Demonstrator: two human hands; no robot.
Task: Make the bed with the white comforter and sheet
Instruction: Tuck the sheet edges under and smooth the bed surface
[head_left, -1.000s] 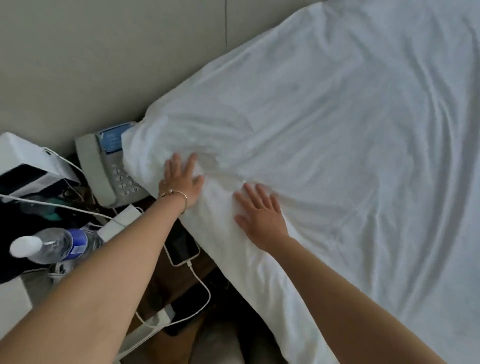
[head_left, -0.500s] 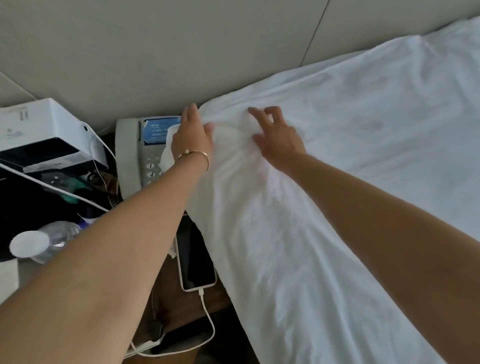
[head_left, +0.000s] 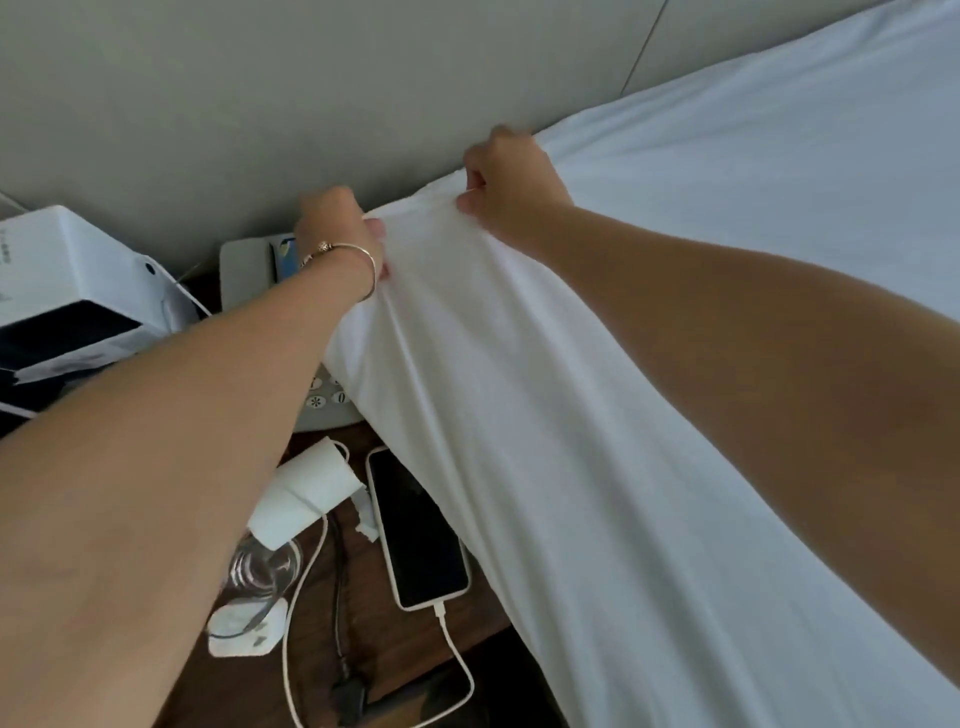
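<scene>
I have both hands at the top corner of the bed, where the white sheet (head_left: 649, 364) meets the grey wall (head_left: 260, 104): my left hand (head_left: 340, 234), bracelet (head_left: 358, 260) at the wrist, has its grip closed on the sheet's bunched corner edge, and my right hand (head_left: 511, 176) pinches the same edge just beside it, nearer the wall. The sheet runs taut from both grips, covers the mattress and drapes over its side, overlapping the desk phone (head_left: 244, 275) on the wooden bench (head_left: 405, 644). A smartphone (head_left: 421, 530) on its charging cable (head_left: 457, 654) lies just beside the hanging cloth.
</scene>
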